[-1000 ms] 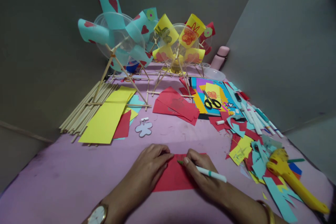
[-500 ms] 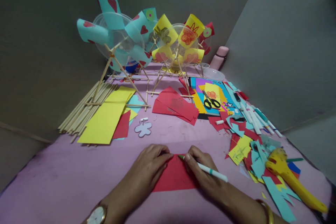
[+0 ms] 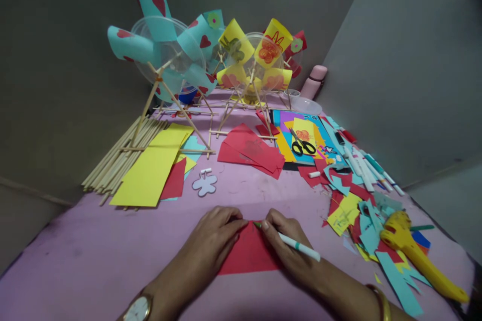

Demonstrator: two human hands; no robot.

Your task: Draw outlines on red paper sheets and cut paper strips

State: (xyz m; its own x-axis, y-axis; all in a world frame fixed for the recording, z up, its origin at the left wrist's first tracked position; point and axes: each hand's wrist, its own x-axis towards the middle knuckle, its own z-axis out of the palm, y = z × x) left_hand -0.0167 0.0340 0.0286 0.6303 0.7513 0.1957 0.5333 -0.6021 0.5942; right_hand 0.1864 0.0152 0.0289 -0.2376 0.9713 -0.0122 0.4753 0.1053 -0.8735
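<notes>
A rectangular sheet of red paper (image 3: pixel 246 256) lies on the pink-covered table between my hands, with faint dark lines drawn on it. My left hand (image 3: pixel 216 235) rests on the paper's left side, its fingers bent and pressed together at the upper edge, holding it. In my right hand (image 3: pixel 288 248) is a white marker with a green band (image 3: pixel 301 247), pinched between thumb and fingers. Its green tip is at the top edge of the paper; whether it touches is hard to tell. Beyond my left hand lies a grey flower-shaped cutout (image 3: pixel 204 185).
Wooden-stick stands carry wheels with blue (image 3: pixel 163 27) and yellow paper blades (image 3: pixel 274 45) at the back. Yellow strips (image 3: pixel 150 173) cover sticks (image 3: pixel 113 163) at left. Scissors (image 3: pixel 303 147), markers (image 3: pixel 361 170), paper scraps (image 3: pixel 371 228) and a yellow glue gun (image 3: pixel 417 256) are at right.
My right hand and the marker have shifted slightly left along the paper's top edge. My left hand stays in place on the paper.
</notes>
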